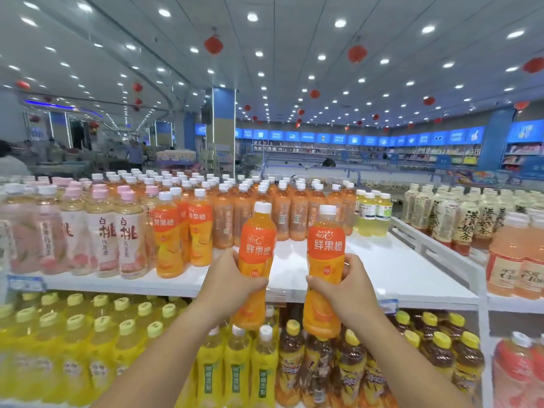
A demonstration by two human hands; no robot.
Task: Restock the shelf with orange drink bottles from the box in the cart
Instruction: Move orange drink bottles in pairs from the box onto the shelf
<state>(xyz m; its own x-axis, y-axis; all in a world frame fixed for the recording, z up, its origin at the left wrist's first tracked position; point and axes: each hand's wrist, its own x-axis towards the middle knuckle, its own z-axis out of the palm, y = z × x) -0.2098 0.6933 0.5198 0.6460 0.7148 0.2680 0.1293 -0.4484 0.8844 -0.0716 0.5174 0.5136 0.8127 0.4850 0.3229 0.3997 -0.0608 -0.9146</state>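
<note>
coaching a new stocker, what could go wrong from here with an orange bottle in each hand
1. The left hand grips the left bottle and the right hand grips the right bottle. Neither is free to steady the standing orange bottles if one gets bumped, so a row might topple.
2. The left bottle is tilted. Set down like that near the front edge of the white shelf, it could tip off.

Recessed ceiling lights (252, 16) shine above red lanterns (213, 44) and blue signboards (353, 139).
</note>
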